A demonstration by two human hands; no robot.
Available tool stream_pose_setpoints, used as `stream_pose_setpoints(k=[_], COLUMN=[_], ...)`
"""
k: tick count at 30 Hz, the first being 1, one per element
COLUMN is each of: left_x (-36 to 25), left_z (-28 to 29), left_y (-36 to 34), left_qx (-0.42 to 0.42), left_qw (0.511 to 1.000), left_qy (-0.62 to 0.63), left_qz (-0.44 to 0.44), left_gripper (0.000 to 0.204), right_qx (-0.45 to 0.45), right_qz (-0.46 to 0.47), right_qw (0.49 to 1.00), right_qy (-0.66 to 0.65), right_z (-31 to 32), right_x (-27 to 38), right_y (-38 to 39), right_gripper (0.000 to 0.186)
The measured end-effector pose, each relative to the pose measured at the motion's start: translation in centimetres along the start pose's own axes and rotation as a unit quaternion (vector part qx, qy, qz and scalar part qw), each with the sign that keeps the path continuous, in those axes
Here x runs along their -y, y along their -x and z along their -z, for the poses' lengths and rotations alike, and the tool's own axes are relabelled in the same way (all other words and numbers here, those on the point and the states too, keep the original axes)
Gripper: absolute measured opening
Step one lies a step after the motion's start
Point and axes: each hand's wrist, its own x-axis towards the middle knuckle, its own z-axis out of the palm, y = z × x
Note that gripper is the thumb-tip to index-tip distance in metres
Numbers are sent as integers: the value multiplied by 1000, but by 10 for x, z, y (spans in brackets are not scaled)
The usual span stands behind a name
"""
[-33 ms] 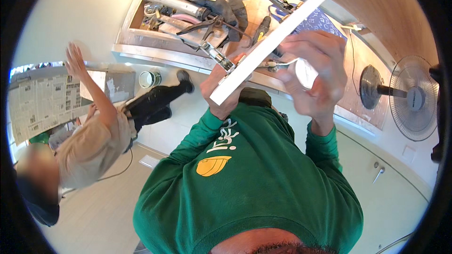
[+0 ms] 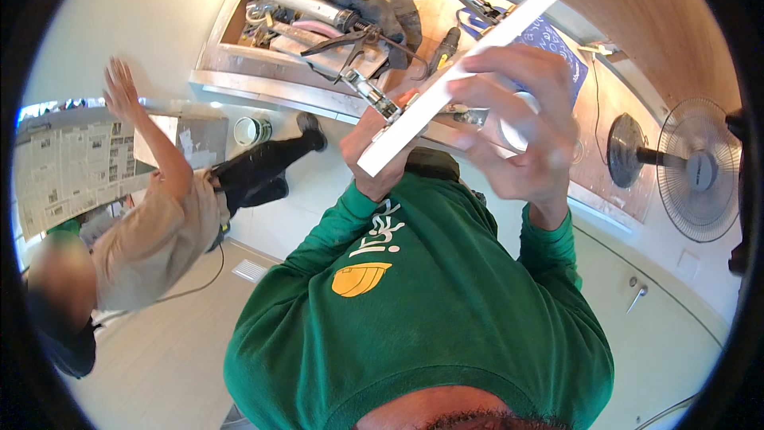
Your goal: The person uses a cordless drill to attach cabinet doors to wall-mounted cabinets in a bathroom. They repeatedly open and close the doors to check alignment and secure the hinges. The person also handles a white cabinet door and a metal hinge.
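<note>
A narrow white panel (image 2: pixel 458 84) is held up in front of me, tilted, its upper end to the right. Metal hinges are fixed along it; one hinge (image 2: pixel 370 95) sticks out near its lower end and another (image 2: pixel 473 0) near its upper end. My left hand (image 2: pixel 374 147) is closed around the panel's lower part. My right hand (image 2: pixel 529 123), slightly blurred, has its fingers apart, with fingertips over the panel's edge; whether they touch it I cannot tell. A round white thing (image 2: pixel 517 121) shows behind those fingers, partly hidden.
On the bench stands a wooden tray (image 2: pixel 239 56) with a caulking gun (image 2: pixel 302 4) and dark cloth (image 2: pixel 374 0). Nearby lie a screwdriver (image 2: pixel 446 48) and blue patterned sheet (image 2: pixel 569 60). A fan (image 2: pixel 700 171) stands right. Another person (image 2: pixel 151 255) works at left near a bucket (image 2: pixel 251 131).
My right hand has shifted left, bringing its fingertips over the panel. The panel and my left hand have barely moved. The other person's raised hand has shifted slightly left and up.
</note>
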Motion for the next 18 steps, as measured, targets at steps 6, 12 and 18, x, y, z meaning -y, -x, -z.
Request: stream_pose_setpoints(k=[6, 12, 18], left_x=[5, 19, 2], left_z=[14, 40, 43], left_y=[17, 22, 15], left_qx=[-22, 69, 62], left_qw=[991, 997, 998], left_qy=[93, 26, 14], left_qz=[97, -8, -31], left_gripper=[34, 57, 45], right_qx=[172, 191, 180], right_qz=[34, 34, 7], right_qw=[983, 977, 965], right_qy=[-59, -86, -193], right_z=[-45, -68, -73], right_x=[39, 47, 54], right_y=[-43, -38, -35], right_gripper=[46, 30, 38])
